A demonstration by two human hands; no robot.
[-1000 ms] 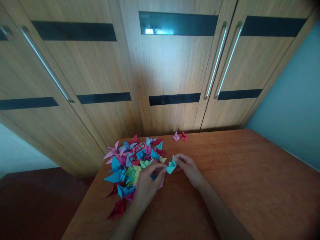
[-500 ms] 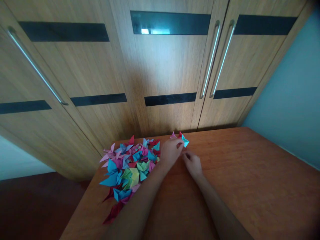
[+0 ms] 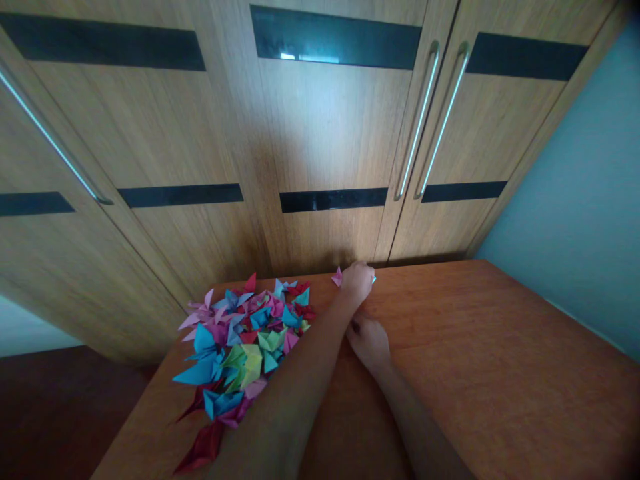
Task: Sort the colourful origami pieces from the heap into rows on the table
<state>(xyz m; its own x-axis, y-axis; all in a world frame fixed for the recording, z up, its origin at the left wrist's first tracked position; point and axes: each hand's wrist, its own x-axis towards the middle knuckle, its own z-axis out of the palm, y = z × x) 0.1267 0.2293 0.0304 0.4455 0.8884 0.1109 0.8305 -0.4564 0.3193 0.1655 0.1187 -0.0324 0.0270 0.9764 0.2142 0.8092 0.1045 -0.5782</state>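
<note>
Near the table's back edge, my left hand (image 3: pixel 357 283) is closed with its fingers curled down. A light-blue tip of a folded paper crane (image 3: pixel 374 280) shows past its fingers; the rest is hidden behind the hand. Just left of that hand stands a small pink paper crane (image 3: pixel 337 277). Closer to me, my right hand (image 3: pixel 371 343) is curled beside my left wrist, low over the table. Its fingertips are hidden, and whatever they may hold cannot be made out.
A crowded group of colourful paper cranes (image 3: pixel 260 320) covers the left part of the wooden table (image 3: pixel 475 360), beside my left forearm. Behind the table rises a wooden wardrobe (image 3: pixel 330 127) with long metal handles (image 3: pixel 419 120). A pale blue wall (image 3: pixel 565 220) borders the right side.
My left hand has reached farther toward the back edge, over the small cranes, now covering most of the light-blue one. The right hand has shifted in toward my left wrist. The view has moved slightly.
</note>
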